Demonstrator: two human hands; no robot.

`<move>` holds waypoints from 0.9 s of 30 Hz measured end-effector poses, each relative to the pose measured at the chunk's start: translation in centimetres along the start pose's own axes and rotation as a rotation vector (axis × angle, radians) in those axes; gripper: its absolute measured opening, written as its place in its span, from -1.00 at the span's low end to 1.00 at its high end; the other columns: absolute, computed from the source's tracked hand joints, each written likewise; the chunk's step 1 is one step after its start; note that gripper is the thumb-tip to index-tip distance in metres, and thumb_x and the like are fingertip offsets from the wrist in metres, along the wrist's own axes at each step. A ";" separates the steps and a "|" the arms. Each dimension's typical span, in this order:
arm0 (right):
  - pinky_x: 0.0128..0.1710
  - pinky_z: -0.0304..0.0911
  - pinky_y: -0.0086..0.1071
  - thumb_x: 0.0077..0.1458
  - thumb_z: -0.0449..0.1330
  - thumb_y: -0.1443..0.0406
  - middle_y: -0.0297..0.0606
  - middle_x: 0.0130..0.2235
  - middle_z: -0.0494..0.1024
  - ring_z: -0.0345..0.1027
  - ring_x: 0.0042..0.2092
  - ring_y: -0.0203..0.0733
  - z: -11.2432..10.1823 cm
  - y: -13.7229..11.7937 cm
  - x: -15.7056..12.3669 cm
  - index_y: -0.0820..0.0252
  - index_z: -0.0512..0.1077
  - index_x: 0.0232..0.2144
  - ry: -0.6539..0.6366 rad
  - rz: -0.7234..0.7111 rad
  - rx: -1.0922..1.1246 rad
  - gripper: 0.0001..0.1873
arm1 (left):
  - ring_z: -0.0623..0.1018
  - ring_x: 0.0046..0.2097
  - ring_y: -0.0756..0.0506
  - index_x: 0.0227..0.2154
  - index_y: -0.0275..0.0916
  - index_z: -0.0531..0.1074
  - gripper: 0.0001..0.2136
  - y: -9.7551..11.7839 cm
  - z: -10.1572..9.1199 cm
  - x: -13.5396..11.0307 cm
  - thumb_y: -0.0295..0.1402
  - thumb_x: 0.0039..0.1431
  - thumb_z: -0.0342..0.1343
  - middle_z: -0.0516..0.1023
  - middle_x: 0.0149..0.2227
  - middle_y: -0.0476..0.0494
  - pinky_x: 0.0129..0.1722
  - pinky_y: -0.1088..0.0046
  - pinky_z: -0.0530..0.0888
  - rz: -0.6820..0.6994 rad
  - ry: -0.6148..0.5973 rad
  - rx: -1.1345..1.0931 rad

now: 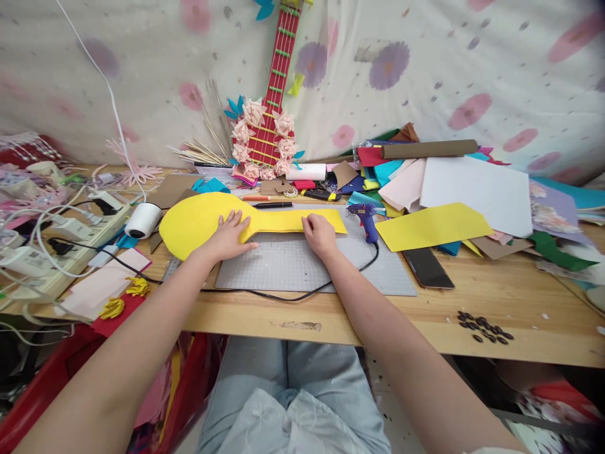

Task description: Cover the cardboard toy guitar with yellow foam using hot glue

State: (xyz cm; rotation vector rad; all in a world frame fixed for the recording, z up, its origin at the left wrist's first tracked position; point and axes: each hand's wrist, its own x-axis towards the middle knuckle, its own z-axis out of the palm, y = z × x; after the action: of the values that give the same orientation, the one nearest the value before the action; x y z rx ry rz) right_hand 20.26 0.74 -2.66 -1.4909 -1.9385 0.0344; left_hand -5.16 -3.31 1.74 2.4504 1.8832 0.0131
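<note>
A yellow foam cut-out shaped like a guitar point(198, 217) lies flat across a grey cutting mat point(302, 268) on the wooden table. My left hand point(230, 234) rests palm down with fingers spread where the round body meets the neck. My right hand point(319, 232) presses on the neck strip, fingers curled down onto it. A blue glue gun point(365, 217) stands just right of the neck's end, its black cord point(265, 294) looping across the mat's front.
A red paper guitar with pink flowers point(267, 135) leans on the back wall. Foam and paper sheets point(472, 189) pile up at the right, with a phone point(428, 268) and dark seeds point(484, 328). Power strips and cables point(51, 227) and a white roll point(142, 221) crowd the left.
</note>
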 end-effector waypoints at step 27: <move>-0.32 0.07 -0.35 0.19 -0.11 0.21 -0.16 -0.33 0.47 0.27 -0.27 -0.14 -2.3 0.8 0.7 0.16 0.27 -0.46 0.035 0.032 0.112 -0.74 | -0.14 0.32 -0.35 0.22 -0.35 0.03 -0.43 -1.3 0.6 0.5 -0.21 0.19 -0.09 -0.10 0.30 -0.51 0.21 -0.01 -0.03 0.093 -0.041 0.058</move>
State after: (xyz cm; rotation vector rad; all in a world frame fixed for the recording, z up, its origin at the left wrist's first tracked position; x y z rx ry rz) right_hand 22.09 0.79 -0.88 -1.4398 -1.8543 0.1282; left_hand -6.25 -2.49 1.08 2.5535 1.7775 -0.0886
